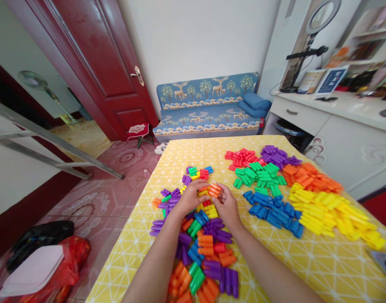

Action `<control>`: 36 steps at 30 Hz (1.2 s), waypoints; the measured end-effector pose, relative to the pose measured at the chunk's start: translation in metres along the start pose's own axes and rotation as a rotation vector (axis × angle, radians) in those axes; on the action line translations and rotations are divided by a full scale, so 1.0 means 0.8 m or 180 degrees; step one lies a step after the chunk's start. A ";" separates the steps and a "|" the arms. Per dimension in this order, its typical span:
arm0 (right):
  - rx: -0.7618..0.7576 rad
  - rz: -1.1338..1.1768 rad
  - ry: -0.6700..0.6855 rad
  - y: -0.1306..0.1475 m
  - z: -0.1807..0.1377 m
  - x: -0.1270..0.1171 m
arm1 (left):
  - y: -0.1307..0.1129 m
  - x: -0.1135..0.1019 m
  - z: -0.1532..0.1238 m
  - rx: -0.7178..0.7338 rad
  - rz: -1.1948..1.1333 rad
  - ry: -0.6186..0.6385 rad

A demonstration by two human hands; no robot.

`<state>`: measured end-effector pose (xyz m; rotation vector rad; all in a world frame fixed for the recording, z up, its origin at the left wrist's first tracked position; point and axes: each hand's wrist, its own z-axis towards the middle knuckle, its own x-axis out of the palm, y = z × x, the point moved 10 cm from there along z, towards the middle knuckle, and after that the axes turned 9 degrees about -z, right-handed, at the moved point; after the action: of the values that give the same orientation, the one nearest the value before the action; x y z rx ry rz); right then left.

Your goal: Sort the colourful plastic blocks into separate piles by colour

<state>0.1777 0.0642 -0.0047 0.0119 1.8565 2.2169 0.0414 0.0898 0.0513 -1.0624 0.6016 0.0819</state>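
Note:
My left hand (190, 197) and my right hand (228, 206) meet over a mixed heap of coloured plastic blocks (199, 240) on the yellow patterned tablecloth (306, 269). Both hands pinch an orange block piece (214, 190) between their fingertips. Loose purple, green, blue and red blocks lie under and around my hands. To the right lie sorted piles: red blocks (241, 158), purple blocks (276, 155), green blocks (259, 174), orange blocks (309, 176), blue blocks (275, 210) and yellow blocks (331, 212).
A blue patterned sofa (208, 109) stands against the far wall, beside a dark red door (98, 63). A white cabinet (344, 134) with a ring light (322, 17) is on the right. Bags (44, 256) lie on the tiled floor at left.

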 end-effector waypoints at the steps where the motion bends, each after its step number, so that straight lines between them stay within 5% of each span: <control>1: -0.0007 -0.0006 0.0002 0.000 0.000 0.000 | 0.001 0.000 0.000 -0.0021 0.0043 -0.0021; 24: -0.0380 -0.0457 0.0288 0.031 -0.008 -0.001 | -0.006 -0.012 -0.002 -0.0292 -0.0537 -0.0285; 36: -0.0085 0.0116 0.0308 0.022 -0.008 0.002 | -0.005 -0.017 -0.004 -0.0171 -0.0684 -0.0405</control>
<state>0.1722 0.0554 0.0108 -0.0679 1.8900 2.3051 0.0298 0.0883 0.0601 -1.1589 0.3698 -0.0223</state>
